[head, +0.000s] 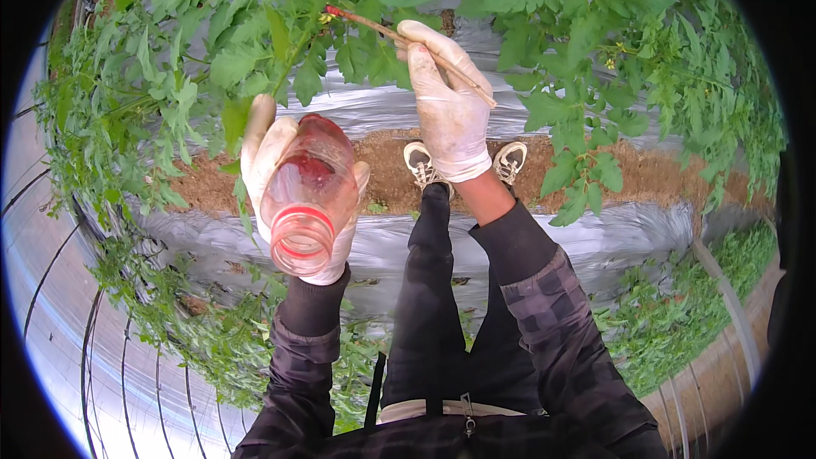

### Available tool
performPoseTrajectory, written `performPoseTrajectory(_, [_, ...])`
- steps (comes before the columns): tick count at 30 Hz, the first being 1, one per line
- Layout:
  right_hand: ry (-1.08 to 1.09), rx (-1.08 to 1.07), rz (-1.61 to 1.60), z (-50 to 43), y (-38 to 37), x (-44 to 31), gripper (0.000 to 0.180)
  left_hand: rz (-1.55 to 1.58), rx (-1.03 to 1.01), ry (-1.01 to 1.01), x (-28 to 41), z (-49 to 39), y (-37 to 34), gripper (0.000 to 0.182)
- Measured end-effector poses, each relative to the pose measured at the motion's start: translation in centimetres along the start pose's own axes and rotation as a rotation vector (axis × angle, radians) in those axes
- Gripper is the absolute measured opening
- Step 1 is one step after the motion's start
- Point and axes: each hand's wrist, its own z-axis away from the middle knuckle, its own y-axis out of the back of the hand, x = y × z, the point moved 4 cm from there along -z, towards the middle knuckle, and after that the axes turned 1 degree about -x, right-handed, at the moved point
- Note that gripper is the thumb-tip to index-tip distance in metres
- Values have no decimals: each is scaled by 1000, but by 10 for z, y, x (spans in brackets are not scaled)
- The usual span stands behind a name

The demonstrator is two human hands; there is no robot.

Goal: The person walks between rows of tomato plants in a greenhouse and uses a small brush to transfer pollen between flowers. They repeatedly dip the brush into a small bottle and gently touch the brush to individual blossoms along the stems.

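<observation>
My right hand [449, 102], in a thin white glove, holds a slender wooden stick [414, 44] between thumb and fingers. Its red-stained tip lies at a small yellow flower [326, 18] on a tomato plant [255, 44]; whether they touch I cannot tell. A clear plastic bottle [306, 172] sits in my gloved left hand [255, 146], tilted with its uncapped mouth towards me. Red liquid and red stains show inside the bottle, and a red ring circles its neck.
Leafy tomato plants [574, 32] with yellow flowers [610, 64] grow on beds under silvery plastic film [382, 102]. My shoes stand on a bare soil path [376, 178] between beds. Film walls with curved ribs [44, 280] rise at the left.
</observation>
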Motion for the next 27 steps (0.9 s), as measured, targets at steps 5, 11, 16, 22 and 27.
performPoseTrajectory(5, [33, 3, 45, -4, -6, 4, 24, -6, -24, -5, -3, -2, 2, 91])
performPoseTrajectory(11, [25, 11, 34, -2, -9, 1, 23, -2, -30, -11, 0, -2, 4, 91])
performPoseTrajectory(16, [72, 23, 151, 18, 15, -16, 25, 12, 0, -59, 6, 0, 3, 89])
performPoseTrajectory(22, [-244, 151, 67, 88, 100, -35, 25, 238, -19, -65, 27, 12, -5, 83])
performPoseTrajectory(27, [-649, 165, 17, 138, 148, -23, 32, 436, -37, -59, 60, 25, -3, 86])
